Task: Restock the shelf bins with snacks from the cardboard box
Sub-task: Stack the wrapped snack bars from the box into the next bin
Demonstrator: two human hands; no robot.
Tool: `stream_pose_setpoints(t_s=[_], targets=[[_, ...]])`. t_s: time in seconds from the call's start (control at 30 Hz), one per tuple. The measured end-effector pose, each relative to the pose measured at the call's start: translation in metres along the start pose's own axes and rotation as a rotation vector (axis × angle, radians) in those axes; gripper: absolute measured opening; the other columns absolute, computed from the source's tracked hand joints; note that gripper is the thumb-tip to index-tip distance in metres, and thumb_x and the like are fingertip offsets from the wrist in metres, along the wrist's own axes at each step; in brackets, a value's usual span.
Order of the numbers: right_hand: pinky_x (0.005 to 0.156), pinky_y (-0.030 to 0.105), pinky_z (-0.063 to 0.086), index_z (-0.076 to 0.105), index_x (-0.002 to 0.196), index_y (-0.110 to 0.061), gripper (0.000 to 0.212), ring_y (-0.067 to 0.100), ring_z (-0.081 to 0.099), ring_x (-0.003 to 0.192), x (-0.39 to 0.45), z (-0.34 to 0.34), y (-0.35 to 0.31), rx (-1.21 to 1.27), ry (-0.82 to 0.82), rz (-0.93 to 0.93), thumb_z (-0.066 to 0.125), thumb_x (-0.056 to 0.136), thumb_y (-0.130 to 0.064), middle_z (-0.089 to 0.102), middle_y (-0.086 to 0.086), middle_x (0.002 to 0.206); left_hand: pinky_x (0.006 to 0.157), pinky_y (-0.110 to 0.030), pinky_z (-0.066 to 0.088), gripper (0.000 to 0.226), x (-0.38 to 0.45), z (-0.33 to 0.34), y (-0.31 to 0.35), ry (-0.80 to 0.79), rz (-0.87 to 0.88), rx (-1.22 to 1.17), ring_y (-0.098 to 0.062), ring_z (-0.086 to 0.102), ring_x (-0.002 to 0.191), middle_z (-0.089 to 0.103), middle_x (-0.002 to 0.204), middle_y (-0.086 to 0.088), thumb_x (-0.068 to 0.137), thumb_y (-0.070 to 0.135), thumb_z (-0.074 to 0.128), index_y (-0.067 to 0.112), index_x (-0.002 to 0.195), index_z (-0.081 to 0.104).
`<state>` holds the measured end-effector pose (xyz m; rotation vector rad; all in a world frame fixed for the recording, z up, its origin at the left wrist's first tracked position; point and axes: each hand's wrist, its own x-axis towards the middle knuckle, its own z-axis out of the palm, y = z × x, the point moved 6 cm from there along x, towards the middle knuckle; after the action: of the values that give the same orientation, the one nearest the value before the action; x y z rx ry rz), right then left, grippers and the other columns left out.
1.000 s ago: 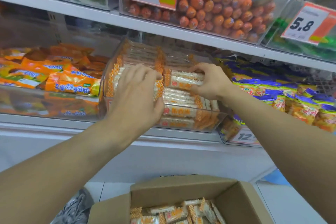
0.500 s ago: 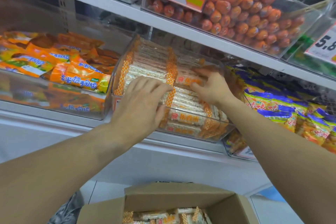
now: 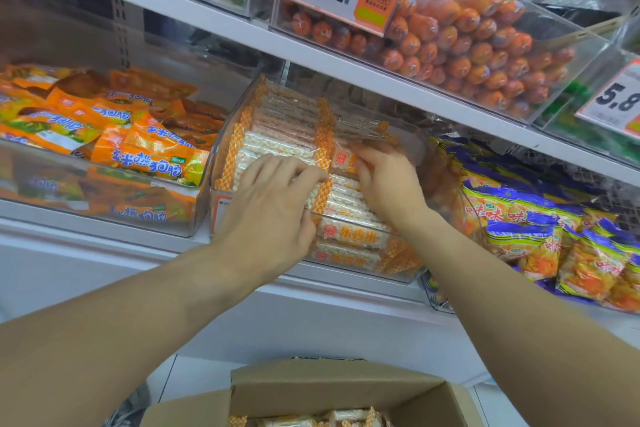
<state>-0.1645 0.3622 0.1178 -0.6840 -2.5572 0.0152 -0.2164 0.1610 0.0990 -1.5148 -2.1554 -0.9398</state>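
A clear shelf bin (image 3: 417,149) on the middle shelf holds stacked rice-bar packets (image 3: 277,135) with orange checkered ends. My left hand (image 3: 270,208) lies flat on the front left packets, fingers spread and pressing down. To its right, my right hand (image 3: 389,184) rests on a red-labelled packet (image 3: 341,163) on top of the stack, its fingers reaching into the bin. Below me stands the open cardboard box (image 3: 332,388), with more of the same packets (image 3: 311,421) showing at the frame's bottom edge.
A neighbouring bin of orange snack bags (image 3: 138,152) sits to the left, and blue-and-yellow bags (image 3: 540,229) to the right. The upper shelf edge (image 3: 214,21) overhangs the bin, carrying a bin of orange sausages (image 3: 467,52) with price tags.
My right hand carried a packet deeper into the bin and now lies on it. My left hand stayed on the front packets. The view tilted upward, so less of the box shows.
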Motion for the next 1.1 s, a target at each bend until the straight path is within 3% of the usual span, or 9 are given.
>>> stream_pose_setpoints(t_s=[0.13, 0.4, 0.5, 0.63, 0.73, 0.87, 0.93, 1.0, 1.1], targets=[[0.108, 0.06, 0.034, 0.062, 0.133, -0.037, 0.035, 0.031, 0.052, 0.127, 0.0, -0.004, -0.01, -0.123, -0.033, 0.021, 0.047, 0.103, -0.025, 0.063, -0.003, 0.135, 0.107, -0.036, 0.027, 0.047, 0.0, -0.001, 0.001, -0.032, 0.004, 0.016, -0.024, 0.047, 0.108, 0.054, 0.113, 0.002, 0.079, 0.02, 0.053, 0.023, 0.125, 0.055], [0.11, 0.059, 0.026, 0.064, 0.13, -0.036, 0.036, 0.035, 0.044, 0.128, 0.007, -0.008, -0.016, -0.048, -0.086, 0.173, 0.054, 0.096, -0.033, 0.059, 0.006, 0.132, 0.109, -0.037, 0.024, 0.049, 0.002, -0.003, 0.001, -0.065, 0.036, 0.06, -0.022, 0.045, 0.11, 0.054, 0.114, 0.001, 0.079, 0.024, 0.051, 0.021, 0.128, 0.054], [0.106, 0.057, 0.031, 0.058, 0.134, -0.028, 0.043, 0.035, 0.038, 0.13, 0.001, -0.008, -0.013, -0.119, -0.041, 0.186, 0.056, 0.094, -0.041, 0.048, 0.01, 0.136, 0.109, -0.04, 0.027, 0.048, 0.002, -0.003, 0.004, -0.081, 0.039, 0.066, -0.025, 0.046, 0.11, 0.053, 0.116, -0.002, 0.08, 0.024, 0.051, 0.02, 0.127, 0.055], [0.103, 0.054, 0.035, 0.049, 0.132, -0.016, 0.05, 0.036, 0.04, 0.127, -0.012, -0.014, -0.01, -0.095, 0.002, 0.217, 0.058, 0.092, -0.045, 0.048, 0.013, 0.132, 0.108, -0.045, 0.032, 0.045, 0.006, -0.007, 0.005, -0.064, 0.027, 0.057, -0.029, 0.046, 0.113, 0.051, 0.119, -0.008, 0.08, 0.024, 0.051, 0.017, 0.124, 0.056], [0.094, 0.047, 0.04, 0.059, 0.114, -0.017, 0.028, 0.029, 0.049, 0.115, -0.034, -0.038, -0.02, -0.031, 0.102, 0.094, 0.06, 0.089, -0.03, 0.053, 0.006, 0.116, 0.101, -0.043, 0.035, 0.04, 0.011, -0.016, 0.012, 0.022, 0.054, 0.046, -0.03, 0.047, 0.112, 0.052, 0.116, -0.008, 0.08, 0.023, 0.049, 0.013, 0.118, 0.058], [0.07, 0.033, 0.048, 0.062, 0.09, -0.018, 0.007, 0.015, 0.058, 0.073, -0.1, -0.082, -0.035, 0.254, 0.221, -0.085, 0.066, 0.085, -0.015, 0.059, -0.006, 0.085, 0.08, -0.041, 0.044, 0.021, 0.018, -0.038, 0.04, 0.154, 0.129, -0.173, -0.023, 0.054, 0.089, 0.059, 0.098, -0.002, 0.087, 0.018, 0.054, 0.012, 0.106, 0.06], [0.06, 0.022, 0.045, 0.062, 0.086, -0.016, 0.011, 0.013, 0.056, 0.06, -0.142, -0.082, -0.034, 0.441, 0.111, -0.099, 0.068, 0.085, -0.007, 0.06, -0.006, 0.071, 0.07, -0.039, 0.048, 0.011, 0.017, -0.031, 0.05, 0.03, 0.084, -0.292, -0.017, 0.055, 0.073, 0.061, 0.082, 0.006, 0.092, 0.02, 0.055, 0.018, 0.101, 0.06], [0.058, 0.018, 0.044, 0.064, 0.084, -0.018, 0.014, 0.009, 0.056, 0.056, -0.185, -0.05, -0.015, 0.587, -0.104, 0.014, 0.069, 0.086, -0.005, 0.06, -0.006, 0.065, 0.068, -0.041, 0.05, 0.01, 0.0, -0.003, 0.066, -0.248, 0.07, -0.269, -0.019, 0.058, 0.072, 0.063, 0.076, 0.007, 0.097, 0.028, 0.053, 0.022, 0.093, 0.06], [0.069, 0.035, 0.055, 0.069, 0.086, -0.017, 0.008, 0.01, 0.059, 0.064, -0.259, 0.038, 0.042, 0.585, -0.529, 0.336, 0.068, 0.09, -0.011, 0.064, -0.006, 0.072, 0.073, -0.038, 0.05, 0.02, -0.072, 0.062, 0.096, -0.788, 0.108, -0.218, -0.024, 0.062, 0.082, 0.068, 0.085, -0.001, 0.098, 0.028, 0.051, 0.015, 0.09, 0.064]])
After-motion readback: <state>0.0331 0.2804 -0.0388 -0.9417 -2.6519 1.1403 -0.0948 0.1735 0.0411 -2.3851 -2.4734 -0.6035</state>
